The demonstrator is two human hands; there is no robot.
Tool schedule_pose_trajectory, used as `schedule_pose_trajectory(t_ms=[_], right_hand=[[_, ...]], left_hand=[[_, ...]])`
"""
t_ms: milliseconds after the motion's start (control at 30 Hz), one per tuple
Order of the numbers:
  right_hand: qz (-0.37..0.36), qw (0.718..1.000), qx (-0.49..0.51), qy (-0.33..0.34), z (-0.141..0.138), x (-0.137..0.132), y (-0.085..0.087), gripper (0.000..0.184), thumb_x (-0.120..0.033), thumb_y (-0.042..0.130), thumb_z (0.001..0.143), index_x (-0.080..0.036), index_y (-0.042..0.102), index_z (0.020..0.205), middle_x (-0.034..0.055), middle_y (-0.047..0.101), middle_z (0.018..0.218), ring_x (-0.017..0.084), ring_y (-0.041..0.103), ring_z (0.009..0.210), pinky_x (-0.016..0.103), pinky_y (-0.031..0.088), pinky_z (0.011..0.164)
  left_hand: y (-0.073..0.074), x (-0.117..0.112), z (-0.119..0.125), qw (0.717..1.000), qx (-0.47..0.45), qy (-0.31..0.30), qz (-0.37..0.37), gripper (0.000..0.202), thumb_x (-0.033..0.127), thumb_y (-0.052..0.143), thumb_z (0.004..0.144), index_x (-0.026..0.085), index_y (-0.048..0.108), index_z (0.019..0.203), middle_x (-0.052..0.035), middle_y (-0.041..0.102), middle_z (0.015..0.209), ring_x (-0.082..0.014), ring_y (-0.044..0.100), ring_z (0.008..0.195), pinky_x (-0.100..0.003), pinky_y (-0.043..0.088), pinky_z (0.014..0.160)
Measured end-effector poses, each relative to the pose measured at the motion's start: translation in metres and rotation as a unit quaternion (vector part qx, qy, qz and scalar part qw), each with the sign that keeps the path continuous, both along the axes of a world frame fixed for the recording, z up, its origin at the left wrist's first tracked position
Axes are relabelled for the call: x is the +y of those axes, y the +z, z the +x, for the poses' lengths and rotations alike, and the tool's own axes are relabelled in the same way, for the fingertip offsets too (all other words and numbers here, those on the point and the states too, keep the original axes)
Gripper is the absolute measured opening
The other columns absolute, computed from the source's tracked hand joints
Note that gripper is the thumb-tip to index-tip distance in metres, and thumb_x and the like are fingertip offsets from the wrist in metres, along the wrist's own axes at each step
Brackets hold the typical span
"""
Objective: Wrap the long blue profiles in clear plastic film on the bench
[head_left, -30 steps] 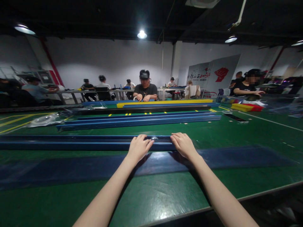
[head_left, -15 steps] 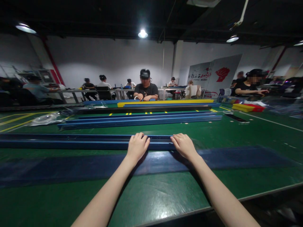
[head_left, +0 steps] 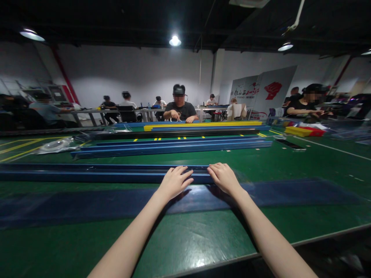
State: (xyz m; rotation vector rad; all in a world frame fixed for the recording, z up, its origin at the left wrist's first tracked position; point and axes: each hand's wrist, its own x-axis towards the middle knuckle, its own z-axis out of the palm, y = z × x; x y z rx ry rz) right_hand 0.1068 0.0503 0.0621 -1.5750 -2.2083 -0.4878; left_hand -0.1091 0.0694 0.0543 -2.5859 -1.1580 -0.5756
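A long dark-blue channel strip (head_left: 87,177) lies across the table, its open groove facing up. At its right end my right hand (head_left: 223,177) has its fingers curled over the strip. My left hand (head_left: 175,182) rests a little to the left on the same strip, fingers spread and the thumb apart. Both palms hide parts of the near edge. Closer to me, under my wrists, lies a flat, shiny, translucent bluish plastic sleeve (head_left: 116,201), which extends to both sides.
Beyond the strip lie more blue strips (head_left: 174,148), a black strip (head_left: 179,134) and a yellow strip (head_left: 208,124). A phone (head_left: 290,144) sits at right, a clear plastic bag (head_left: 58,146) at left. A co-worker (head_left: 181,108) sits opposite. The green table's (head_left: 232,251) near edge runs below my arms.
My left hand has slid right along the blue strip, toward my right hand, and its fingers have spread. My right hand has barely shifted. The co-worker opposite has moved their hands.
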Motion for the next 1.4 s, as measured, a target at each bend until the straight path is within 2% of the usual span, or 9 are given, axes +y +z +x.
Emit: schedule_pose_trajectory(t_ms=[133, 267, 400, 533, 700, 900, 1067, 1200, 1400], right_hand=[[0.015, 1.0, 0.012, -0.013, 0.004, 0.002, -0.001, 0.036, -0.03, 0.031, 0.092, -0.019, 0.065, 0.087, 0.005, 0.065, 0.101, 0.016, 0.055, 0.092, 0.028, 0.032, 0.077], [0.02, 0.999, 0.017, -0.023, 0.006, 0.003, -0.001, 0.037, -0.031, 0.03, 0.092, -0.019, 0.065, 0.085, 0.0055, 0.066, 0.099, 0.016, 0.055, 0.09, 0.028, 0.032, 0.075], [0.017, 0.999, 0.013, -0.032, 0.006, 0.003, -0.002, 0.038, -0.031, 0.029, 0.092, -0.019, 0.065, 0.085, 0.005, 0.066, 0.098, 0.016, 0.056, 0.089, 0.028, 0.032, 0.074], [0.008, 0.999, 0.003, -0.039, 0.005, 0.003, -0.002, 0.039, -0.032, 0.029, 0.092, -0.018, 0.064, 0.083, 0.005, 0.067, 0.094, 0.016, 0.056, 0.088, 0.028, 0.032, 0.074], [0.0, 0.999, -0.006, -0.031, 0.002, 0.0, -0.001, 0.038, -0.035, 0.03, 0.091, -0.017, 0.064, 0.083, 0.0064, 0.067, 0.09, 0.018, 0.055, 0.089, 0.029, 0.034, 0.076], [-0.003, 0.999, 0.012, 0.034, -0.002, 0.0, -0.006, 0.033, -0.036, 0.039, 0.088, -0.016, 0.063, 0.098, 0.0091, 0.062, 0.11, 0.019, 0.052, 0.102, 0.03, 0.037, 0.084], [-0.014, 0.999, 0.024, 0.046, -0.001, 0.003, -0.008, 0.034, -0.033, 0.036, 0.089, -0.017, 0.063, 0.101, 0.0088, 0.062, 0.11, 0.019, 0.053, 0.104, 0.031, 0.038, 0.085], [-0.011, 0.999, 0.029, 0.031, 0.003, 0.004, -0.006, 0.034, -0.032, 0.034, 0.09, -0.017, 0.063, 0.098, 0.0084, 0.062, 0.109, 0.018, 0.053, 0.103, 0.03, 0.038, 0.085], [-0.003, 1.0, 0.028, -0.001, 0.007, 0.005, -0.004, 0.033, -0.031, 0.033, 0.091, -0.017, 0.063, 0.093, 0.0072, 0.064, 0.104, 0.017, 0.055, 0.098, 0.029, 0.036, 0.082]], left_hand=[[0.007, 0.001, -0.002, 0.998, -0.027, 0.051, 0.002, 0.035, 0.042, 0.035, 0.089, 0.027, 0.065, 0.1, -0.0031, 0.062, 0.108, -0.0184, 0.052, 0.102, -0.032, 0.038, 0.081], [0.01, 0.004, -0.007, 0.988, -0.037, 0.147, 0.034, 0.045, 0.036, 0.032, 0.09, 0.018, 0.071, 0.074, -0.0079, 0.067, 0.088, -0.0208, 0.056, 0.088, -0.033, 0.039, 0.071], [0.01, 0.005, -0.011, 0.975, -0.031, 0.211, 0.056, 0.048, 0.033, 0.03, 0.09, 0.016, 0.069, 0.068, -0.0095, 0.066, 0.078, -0.0222, 0.057, 0.08, -0.033, 0.037, 0.066], [0.009, 0.002, -0.008, 0.98, -0.033, 0.183, 0.065, 0.044, 0.031, 0.029, 0.09, 0.016, 0.068, 0.074, -0.0091, 0.066, 0.083, -0.0215, 0.056, 0.082, -0.033, 0.037, 0.068], [0.005, -0.002, 0.002, 0.996, -0.034, 0.07, 0.053, 0.033, 0.03, 0.032, 0.09, 0.019, 0.061, 0.101, -0.0071, 0.061, 0.105, -0.0195, 0.053, 0.097, -0.033, 0.037, 0.078], [-0.005, -0.004, 0.008, 1.0, 0.002, -0.027, 0.007, 0.038, 0.037, 0.034, 0.09, 0.024, 0.047, 0.122, -0.0072, 0.051, 0.124, -0.019, 0.045, 0.114, -0.035, 0.034, 0.09], [-0.005, -0.002, 0.006, 1.0, -0.001, -0.021, -0.005, 0.035, 0.039, 0.035, 0.089, 0.027, 0.051, 0.118, -0.0051, 0.052, 0.123, -0.0182, 0.045, 0.113, -0.034, 0.034, 0.089], [0.002, -0.001, 0.004, 1.0, -0.014, -0.004, 0.001, 0.033, 0.038, 0.033, 0.091, 0.026, 0.059, 0.106, -0.0026, 0.06, 0.112, -0.017, 0.05, 0.104, -0.032, 0.035, 0.082], [0.01, 0.003, -0.004, 0.995, -0.022, 0.085, 0.039, 0.04, 0.034, 0.032, 0.091, 0.019, 0.066, 0.076, -0.0033, 0.065, 0.084, -0.0169, 0.055, 0.083, -0.031, 0.034, 0.07]])
